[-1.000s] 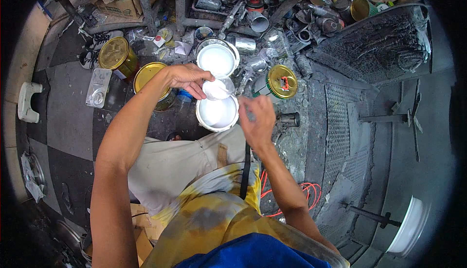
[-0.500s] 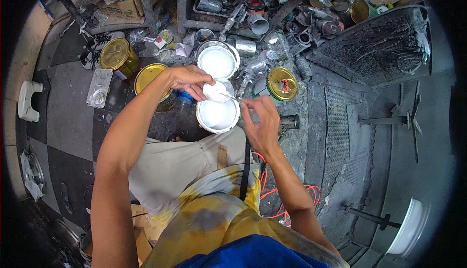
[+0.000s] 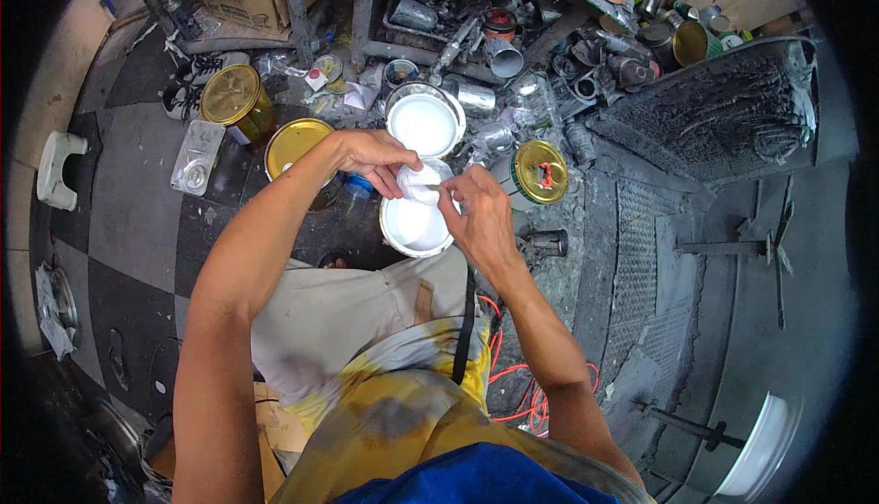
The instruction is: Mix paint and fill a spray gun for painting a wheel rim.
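Note:
My left hand (image 3: 385, 165) holds a small cup of white substance (image 3: 417, 179) tipped over an open bucket (image 3: 407, 229) of white liquid. My right hand (image 3: 472, 211) pinches a thin, pale stick (image 3: 438, 187) that reaches into the cup. Behind them a second open white container (image 3: 423, 124) has a white interior. A gold-lidded can (image 3: 298, 138) stands left of my left hand, and another (image 3: 540, 161), green-sided with a red piece on its lid, stands to the right.
More gold-lidded cans (image 3: 229, 92), a plastic tray (image 3: 197, 156) and shoes (image 3: 179, 97) are at back left. Grimy cans (image 3: 508, 60) crowd below a bench at the back. A white stool (image 3: 59, 170) stands far left. Red hose (image 3: 513, 371) lies right of my lap.
My right hand has moved up and left toward the cup, its pinched fingers now close against it. The view has shifted slightly, with both buckets appearing a little further right.

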Demonstrator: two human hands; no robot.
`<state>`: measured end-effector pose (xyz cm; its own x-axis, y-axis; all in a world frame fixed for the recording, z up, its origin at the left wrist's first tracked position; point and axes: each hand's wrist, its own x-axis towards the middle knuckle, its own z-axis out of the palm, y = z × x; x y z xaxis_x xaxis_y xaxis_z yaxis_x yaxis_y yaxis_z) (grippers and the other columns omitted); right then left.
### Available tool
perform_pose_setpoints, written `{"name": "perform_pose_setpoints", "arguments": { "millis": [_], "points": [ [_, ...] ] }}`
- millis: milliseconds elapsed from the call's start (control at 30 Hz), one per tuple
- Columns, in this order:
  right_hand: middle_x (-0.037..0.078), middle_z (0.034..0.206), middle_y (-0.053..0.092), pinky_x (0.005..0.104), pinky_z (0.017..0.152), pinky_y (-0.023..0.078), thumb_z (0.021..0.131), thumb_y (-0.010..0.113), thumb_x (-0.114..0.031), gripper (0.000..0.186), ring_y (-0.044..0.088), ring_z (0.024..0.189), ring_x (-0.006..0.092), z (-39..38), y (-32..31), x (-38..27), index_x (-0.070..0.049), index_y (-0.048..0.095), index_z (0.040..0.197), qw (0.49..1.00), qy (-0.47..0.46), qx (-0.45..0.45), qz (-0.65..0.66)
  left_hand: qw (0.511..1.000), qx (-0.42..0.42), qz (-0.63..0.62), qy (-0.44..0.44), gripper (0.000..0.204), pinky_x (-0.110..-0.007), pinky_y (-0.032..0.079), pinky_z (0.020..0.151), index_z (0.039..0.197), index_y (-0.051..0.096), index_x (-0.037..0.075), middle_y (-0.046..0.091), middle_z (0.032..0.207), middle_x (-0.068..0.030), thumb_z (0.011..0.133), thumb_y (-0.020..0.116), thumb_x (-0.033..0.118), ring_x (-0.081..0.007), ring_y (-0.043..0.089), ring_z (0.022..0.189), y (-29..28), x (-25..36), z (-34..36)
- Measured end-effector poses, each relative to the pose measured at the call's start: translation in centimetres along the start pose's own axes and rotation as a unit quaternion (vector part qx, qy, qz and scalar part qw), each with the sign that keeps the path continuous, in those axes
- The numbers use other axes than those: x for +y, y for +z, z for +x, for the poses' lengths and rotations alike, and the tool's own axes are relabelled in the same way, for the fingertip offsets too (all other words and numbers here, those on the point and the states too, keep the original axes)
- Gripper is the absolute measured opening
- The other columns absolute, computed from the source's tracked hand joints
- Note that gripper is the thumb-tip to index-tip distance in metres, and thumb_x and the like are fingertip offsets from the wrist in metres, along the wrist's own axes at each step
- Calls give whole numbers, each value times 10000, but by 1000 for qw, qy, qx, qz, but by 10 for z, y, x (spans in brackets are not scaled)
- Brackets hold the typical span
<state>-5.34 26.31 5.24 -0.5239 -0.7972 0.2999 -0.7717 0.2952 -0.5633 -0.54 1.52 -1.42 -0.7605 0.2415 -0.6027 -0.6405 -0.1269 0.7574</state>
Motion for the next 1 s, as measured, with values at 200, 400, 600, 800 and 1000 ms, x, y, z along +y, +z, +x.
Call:
{"name": "perform_pose_setpoints", "arguments": {
  "millis": [200, 400, 600, 800, 1000],
  "points": [
    [147, 835, 566, 456, 727, 502, 782, 713, -21, 79, 607, 802, 354, 9, -9, 6, 5, 643, 806, 993, -51, 5, -107, 1000, -11, -12, -18, 620, -434, 624, 839, 1253, 542, -100, 565, 1142, -227, 888, 746, 358, -373, 706, 979, -1, -2, 1],
    [148, 830, 564, 469, 723, 499, 787, 712, -38, 87, 607, 802, 356, 10, -2, -1, -8, 635, 814, 999, -29, -7, -14, 1000, -3, -22, -10, 607, -435, 625, 832, 1226, 565, -94, 580, 1055, -190, 879, 760, 364, -366, 714, 955, 3, 3, 0],
    [162, 842, 564, 480, 727, 498, 791, 700, -29, 85, 615, 829, 380, 10, -21, 5, -1, 625, 818, 995, -12, -28, -90, 1000, 0, -12, -1, 567, -442, 627, 828, 1182, 592, -84, 582, 1003, -169, 877, 764, 361, -366, 718, 947, 5, 5, -4],
    [164, 853, 567, 478, 733, 502, 799, 688, -15, 76, 620, 821, 378, 12, -9, -1, 16, 624, 825, 997, 5, -68, 24, 1000, -12, -22, -3, 585, -441, 628, 821, 1218, 571, -82, 564, 1095, -187, 884, 762, 359, -368, 712, 971, 4, 1, 2],
    [173, 867, 576, 473, 734, 507, 803, 703, -37, 101, 625, 824, 383, 14, -22, 7, 14, 662, 880, 993, -18, -26, -110, 1000, -15, -25, -4, 570, -431, 630, 823, 1226, 572, -71, 550, 1136, -204, 886, 759, 347, -367, 710, 978, 5, 5, -1]
  ]
}}
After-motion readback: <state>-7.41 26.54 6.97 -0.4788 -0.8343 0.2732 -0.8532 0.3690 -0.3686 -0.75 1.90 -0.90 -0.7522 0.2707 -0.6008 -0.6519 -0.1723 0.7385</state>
